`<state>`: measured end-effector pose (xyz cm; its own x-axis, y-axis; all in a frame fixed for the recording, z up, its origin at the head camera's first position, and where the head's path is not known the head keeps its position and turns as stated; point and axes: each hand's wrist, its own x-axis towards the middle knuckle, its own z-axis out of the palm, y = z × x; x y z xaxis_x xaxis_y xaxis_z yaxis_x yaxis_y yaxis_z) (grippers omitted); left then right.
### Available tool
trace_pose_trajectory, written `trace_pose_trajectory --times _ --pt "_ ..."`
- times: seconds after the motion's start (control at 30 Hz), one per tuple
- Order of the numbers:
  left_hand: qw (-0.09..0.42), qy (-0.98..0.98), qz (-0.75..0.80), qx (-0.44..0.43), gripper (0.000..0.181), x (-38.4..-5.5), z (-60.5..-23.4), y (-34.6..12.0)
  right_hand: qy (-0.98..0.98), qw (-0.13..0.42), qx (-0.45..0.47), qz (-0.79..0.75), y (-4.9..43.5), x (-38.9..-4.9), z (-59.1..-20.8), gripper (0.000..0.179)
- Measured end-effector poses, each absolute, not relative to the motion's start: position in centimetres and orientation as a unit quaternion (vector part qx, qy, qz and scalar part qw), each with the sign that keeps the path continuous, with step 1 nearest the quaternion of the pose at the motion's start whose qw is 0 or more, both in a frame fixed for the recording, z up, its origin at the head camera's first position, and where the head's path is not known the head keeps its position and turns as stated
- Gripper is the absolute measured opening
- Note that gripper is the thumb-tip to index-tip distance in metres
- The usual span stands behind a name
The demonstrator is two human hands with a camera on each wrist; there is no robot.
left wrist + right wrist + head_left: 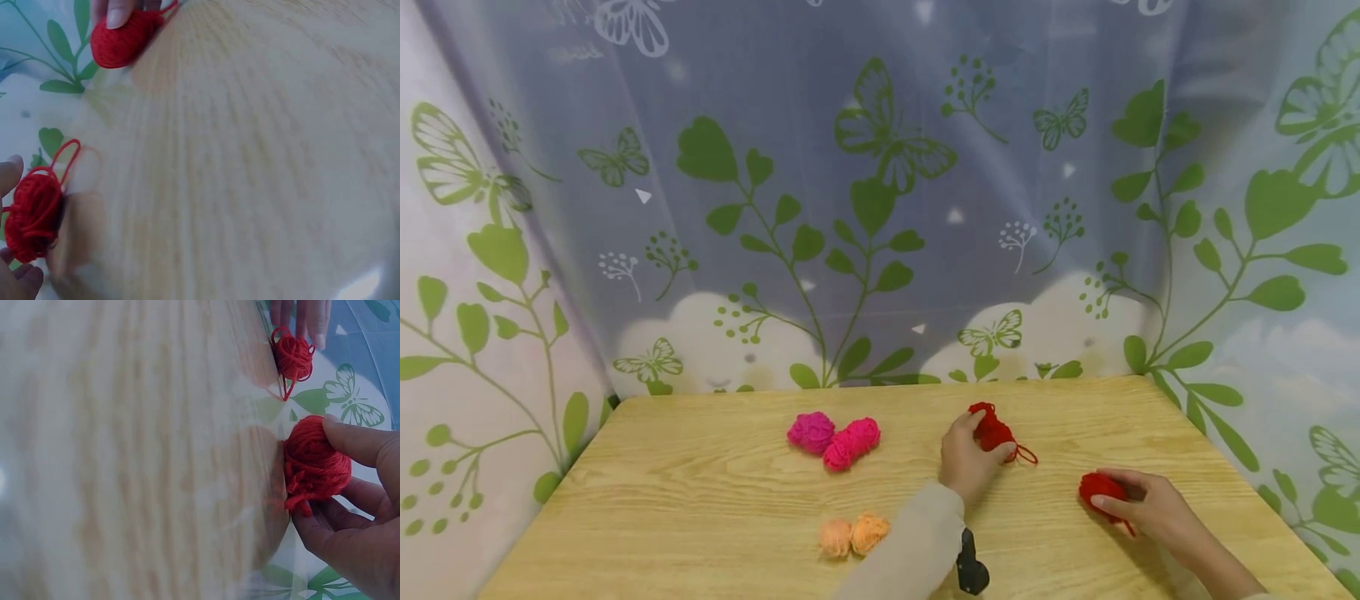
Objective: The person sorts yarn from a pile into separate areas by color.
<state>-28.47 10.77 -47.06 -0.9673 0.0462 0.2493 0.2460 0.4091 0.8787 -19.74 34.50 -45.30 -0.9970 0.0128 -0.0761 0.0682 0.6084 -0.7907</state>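
My left hand [967,457] has its thumb and fingers at opposite ends of a dark red yarn ball [992,435] on the table. A loose loop of yarn sticks out of this ball, plain in the left wrist view. Farther right, my right hand [1161,508] grips a second red yarn ball [1102,493], thumb on one side and fingers on the other. In the right wrist view this rounder, tightly wound ball [317,459] sits right at the tabletop, with a short tail of yarn below it.
A purple yarn ball [811,432] and a hot pink yarn bundle [852,444] lie together left of centre on the wooden table [685,483]. Two orange yarn balls [835,537] lie nearer, beside my left sleeve [910,542]. A leaf-and-butterfly curtain [760,275] hangs behind the table.
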Motion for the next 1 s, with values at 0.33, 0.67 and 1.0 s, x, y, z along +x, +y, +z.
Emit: trace_pose_trajectory --times 0.33,0.67,1.0 --pt "0.113 -0.866 -0.486 -0.037 0.056 -28.5 -48.2 11.9 0.895 0.028 0.023 -0.444 34.5 -19.7 -45.5 0.065" --pt "0.120 -0.862 -0.492 -0.005 0.037 -28.3 -47.9 12.4 0.892 0.031 0.026 -0.451 34.7 -19.7 -45.6 0.065" --pt "0.133 -0.858 -0.496 0.013 0.017 -28.4 -48.0 12.3 0.891 0.034 0.031 -0.451 34.6 -19.7 -45.5 0.063"
